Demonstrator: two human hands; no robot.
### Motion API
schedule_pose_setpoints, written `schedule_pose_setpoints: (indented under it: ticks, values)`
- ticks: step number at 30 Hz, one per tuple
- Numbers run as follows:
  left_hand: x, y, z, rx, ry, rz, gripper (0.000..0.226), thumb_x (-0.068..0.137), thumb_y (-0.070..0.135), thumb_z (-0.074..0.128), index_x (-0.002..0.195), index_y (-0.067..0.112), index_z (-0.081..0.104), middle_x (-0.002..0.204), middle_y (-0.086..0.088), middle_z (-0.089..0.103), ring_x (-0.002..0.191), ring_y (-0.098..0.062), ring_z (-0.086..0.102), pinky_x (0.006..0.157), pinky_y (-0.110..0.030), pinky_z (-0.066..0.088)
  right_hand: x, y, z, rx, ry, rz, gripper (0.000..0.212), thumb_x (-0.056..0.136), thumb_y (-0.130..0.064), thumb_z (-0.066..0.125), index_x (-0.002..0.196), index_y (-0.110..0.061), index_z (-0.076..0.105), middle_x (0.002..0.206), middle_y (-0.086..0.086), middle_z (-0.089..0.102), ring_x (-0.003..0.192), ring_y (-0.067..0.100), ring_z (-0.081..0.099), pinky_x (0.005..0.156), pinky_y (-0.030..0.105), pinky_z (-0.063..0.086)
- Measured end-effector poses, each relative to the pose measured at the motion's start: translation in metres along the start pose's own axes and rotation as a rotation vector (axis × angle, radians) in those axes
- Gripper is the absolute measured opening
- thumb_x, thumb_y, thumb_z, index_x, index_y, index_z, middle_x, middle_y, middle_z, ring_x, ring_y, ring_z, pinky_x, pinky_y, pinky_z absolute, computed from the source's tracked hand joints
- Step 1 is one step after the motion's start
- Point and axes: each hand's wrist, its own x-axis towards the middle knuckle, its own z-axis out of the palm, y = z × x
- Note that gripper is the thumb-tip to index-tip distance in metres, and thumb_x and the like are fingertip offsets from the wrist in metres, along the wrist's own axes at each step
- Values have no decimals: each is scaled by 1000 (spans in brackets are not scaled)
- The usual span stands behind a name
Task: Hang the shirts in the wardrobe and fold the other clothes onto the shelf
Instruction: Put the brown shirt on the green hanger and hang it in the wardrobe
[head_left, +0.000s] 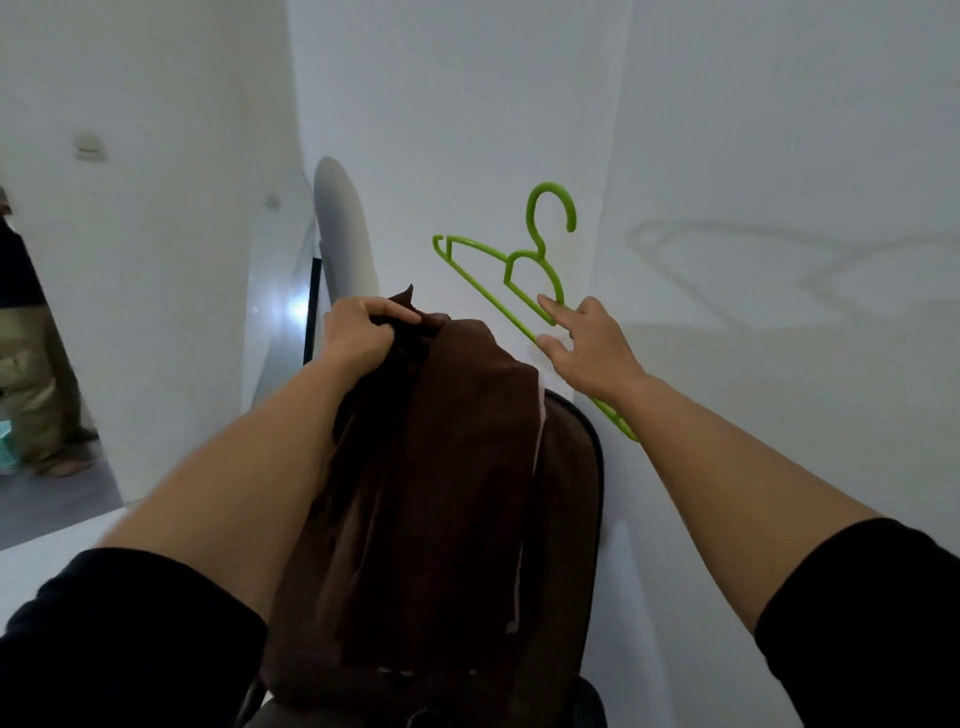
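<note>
A brown garment (447, 467) is seen in the lower centre of the frame, draped down over the rounded back of a dark chair (589, 441). Its upper end is bunched and held by the left hand (358, 338), whose grip is closed round the fabric, fingers curled over the gathered cloth. A pale seam or lining edge is visible along the garment's right side.

A green plastic hanger (519, 270) is held up right of centre, hook uppermost and the frame tilted, against a white wall (753, 156). It is gripped by the right hand (587, 343): the lower bar is pinched between thumb and fingers, and the index finger is extended along the inner arch. The far lower end of the hanger is partly hidden behind the right forearm. A faint shadow of the hanger is cast on the wall in the right half of the frame.

Both forearms are bare, with black sleeves (130, 639) at the bottom corners. At the left edge, the legs of another person (31, 374) in light trousers are partly visible beyond a white panel.
</note>
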Motion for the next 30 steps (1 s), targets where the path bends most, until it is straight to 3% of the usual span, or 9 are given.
schedule_pose_setpoints:
  ticks: [4, 10, 13, 15, 18, 21, 24, 26, 30]
  values:
    - [-23, 14, -67, -108, -100, 84, 52, 85, -9, 47, 63, 31, 72, 87, 0, 69, 86, -18, 66, 80, -25, 56, -27, -56, -4, 56, -3, -24, 66, 87, -36, 65, 145, -31, 35, 106, 1, 30, 104, 15, 40, 101, 25, 32]
    - [-69, 47, -153, -169, -215, 252, 63, 76, -21, 37, 47, 26, 67, 64, -1, 64, 63, -11, 64, 61, -18, 56, -74, -139, -3, 142, 1, -81, 77, 78, -33, 75, 144, -36, 35, 107, 2, 32, 97, 12, 36, 96, 20, 29]
    - [-94, 59, -180, -140, -268, 295, 62, 73, -23, 34, 47, 24, 65, 54, 9, 63, 56, -3, 62, 56, -13, 51, -97, -174, 0, 188, -23, -98, 68, 79, -30, 75, 139, -36, 44, 108, 3, 33, 98, 13, 36, 94, 20, 28]
    - [-112, 65, -193, -136, -283, 314, 58, 71, -24, 34, 51, 22, 64, 53, 12, 63, 55, 0, 61, 55, -12, 50, -109, -191, 5, 183, -51, -101, 49, 81, -28, 73, 129, -26, 58, 107, 3, 34, 97, 13, 36, 89, 21, 30]
    - [-132, 63, -212, -143, -204, 272, 55, 68, -22, 35, 55, 22, 66, 64, 6, 66, 65, -9, 65, 60, -17, 53, -125, -210, 9, 156, -96, -116, 27, 85, -30, 68, 109, -18, 71, 97, 5, 42, 90, 17, 43, 78, 23, 32]
    - [-144, 49, -236, 129, -102, 156, 46, 76, -13, 44, 74, 24, 72, 96, -4, 68, 88, -20, 63, 79, -25, 54, -143, -231, -4, 202, -114, -106, 18, 86, -30, 66, 93, -16, 75, 73, -1, 47, 73, 12, 47, 58, 13, 33]
    - [-163, 37, -252, 481, -273, 132, 29, 91, 9, 54, 113, 21, 69, 128, -6, 60, 115, -23, 56, 94, -24, 41, -153, -254, -17, 273, -104, -34, 28, 85, -28, 67, 66, -8, 65, 60, -2, 45, 58, 8, 42, 47, 13, 30]
    - [-179, 34, -255, 633, -421, 144, 36, 95, 27, 53, 131, 21, 56, 141, -6, 49, 127, -24, 47, 103, -28, 33, -158, -267, -20, 301, -94, 9, 38, 83, -29, 68, 59, -4, 52, 58, 1, 38, 57, 13, 38, 48, 20, 27]
    - [-213, 35, -256, 495, -497, 146, 43, 91, 44, 54, 127, 22, 59, 132, 0, 58, 122, -19, 51, 95, -24, 34, -173, -282, -28, 356, -72, 98, 32, 84, -29, 67, 68, -5, 53, 68, 7, 44, 68, 19, 45, 55, 27, 33]
